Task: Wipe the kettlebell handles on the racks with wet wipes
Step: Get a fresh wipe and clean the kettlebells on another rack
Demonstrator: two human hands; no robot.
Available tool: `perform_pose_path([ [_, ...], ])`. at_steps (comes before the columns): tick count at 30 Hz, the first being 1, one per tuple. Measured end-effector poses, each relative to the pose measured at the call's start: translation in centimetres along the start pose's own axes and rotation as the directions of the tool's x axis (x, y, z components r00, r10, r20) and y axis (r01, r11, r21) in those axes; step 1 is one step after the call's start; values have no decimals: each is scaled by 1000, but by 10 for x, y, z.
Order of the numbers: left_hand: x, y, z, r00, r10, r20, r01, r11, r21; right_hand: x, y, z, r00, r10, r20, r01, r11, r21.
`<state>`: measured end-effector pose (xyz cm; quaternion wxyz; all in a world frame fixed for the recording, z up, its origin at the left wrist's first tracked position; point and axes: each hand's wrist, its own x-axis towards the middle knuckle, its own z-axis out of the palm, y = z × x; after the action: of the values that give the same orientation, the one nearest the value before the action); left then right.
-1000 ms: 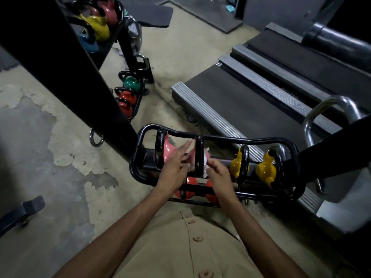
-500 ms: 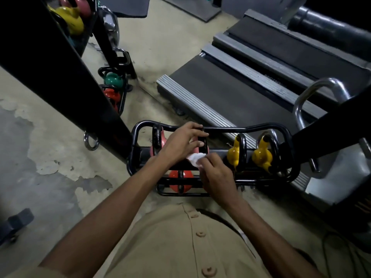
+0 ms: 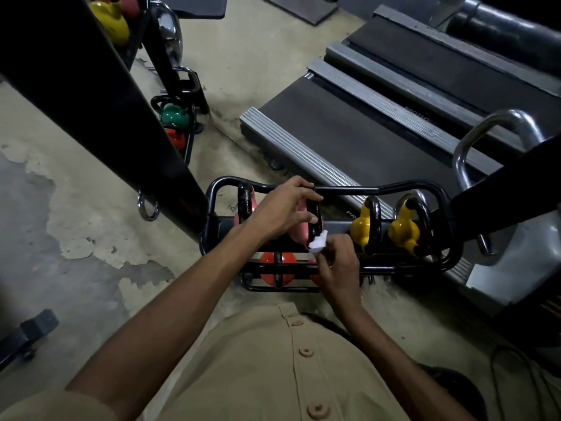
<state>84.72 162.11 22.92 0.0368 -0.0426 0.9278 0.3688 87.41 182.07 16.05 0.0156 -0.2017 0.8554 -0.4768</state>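
- Head view, as I watch it from my station: a treadmill fills the upper right, its deck end just behind the rack.
- A broad black post slants across the upper left, and its foot comes down next to the rack's left end.
- My operator's tan buttoned shirt takes up the bottom of the frame.
- The rack, black tube with two tiers, sits on the floor straight ahead of the person.
- A far rack stands behind the post with a green kettlebell in it.
- On the top tier I see yellow kettlebells side by side at the right end.
- A red kettlebell shows through the bars of the lower tier.
- The pink kettlebell stands on the top tier, left of centre, with its black handle upward.
- The left hand grasps that handle, fingers curled over the top and thumb on the near side.
- The right hand pinches the wipe between its fingertips.
- The wipe, white and bunched, touches the handle's lower end.
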Motion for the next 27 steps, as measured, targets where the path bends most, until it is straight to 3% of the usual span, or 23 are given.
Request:
perform_pose_path([
  [3,-1,0,-1,1000,3,-2,-3,1000,2,4,0,-3,946,293,142,-324,881,344],
  [6,-2,1,0,1000,5,0,-5,1000,2,22,-3,-11,856,374,358,-516,677,526],
  [8,-3,4,1,1000,4,1,-4,1000,19,37,-10,-17,788,379,485,-609,595,524],
  [12,-2,4,-1,1000,4,-4,-4,1000,4,54,-12,-28,717,348,604,-661,614,430],
  [15,-3,4,-1,1000,-6,-7,6,1000,-3,46,-14,-26,777,365,513,-605,656,451],
  [17,-4,6,-1,1000,-17,-11,17,1000,-8,32,-8,-21,840,377,390,-533,711,459],
  [19,-6,6,-1,1000,-24,-19,23,999,-32,19,-2,-16,917,317,243,-391,840,377],
  [21,-7,7,-2,999,-29,-18,28,999,-43,12,3,-15,995,32,96,-41,994,99],
  [22,-7,7,-3,999,-31,-16,31,999,-40,10,4,-15,976,-194,97,203,975,-86],
  [24,-6,9,-2,999,-32,-13,32,999,-31,14,7,-17,811,-501,301,582,740,-337],
  [25,-5,11,-1,999,-31,-11,31,999,-25,20,9,-18,736,-535,416,676,623,-394],
  [27,-2,13,-1,1000,-30,-8,30,1000,-2,36,9,-20,668,-493,557,743,486,-461],
])
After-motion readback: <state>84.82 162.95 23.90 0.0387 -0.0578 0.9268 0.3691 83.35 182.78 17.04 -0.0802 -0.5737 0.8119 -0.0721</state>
